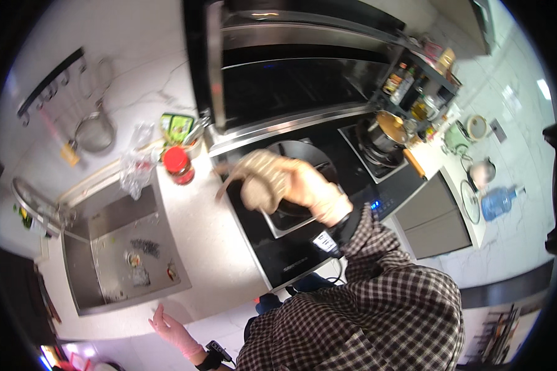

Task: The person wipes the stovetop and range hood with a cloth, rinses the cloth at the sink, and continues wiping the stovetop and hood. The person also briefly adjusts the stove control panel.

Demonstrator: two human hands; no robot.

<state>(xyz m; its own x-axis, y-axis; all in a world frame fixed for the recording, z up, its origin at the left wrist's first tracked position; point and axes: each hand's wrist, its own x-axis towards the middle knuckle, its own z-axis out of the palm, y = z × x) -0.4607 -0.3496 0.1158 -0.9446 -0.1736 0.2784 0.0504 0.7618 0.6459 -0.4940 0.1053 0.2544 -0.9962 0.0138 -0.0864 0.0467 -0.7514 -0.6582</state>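
My right hand (308, 188) grips a beige-brown patterned cloth item (264, 174), bunched up, with thin strap-like ends trailing to its left. Motion blurs it, so its exact kind cannot be made out. Hand and cloth are above a dark pan (301, 148) on the left burner of a black glass cooktop (301, 250); they hide part of the pan. My left hand (172, 331), in a thin translucent glove, is beside the front edge of the pale worktop (213, 241). Its fingers are loosely extended and hold nothing.
A steel sink (120, 241) with scraps lies left. Near its back right corner stand a red-lidded jar (178, 164) and a plastic bag (134, 171). A pot (387, 130) sits on the right burner, below a bottle rack (413, 88). The range hood (297, 83) is behind.
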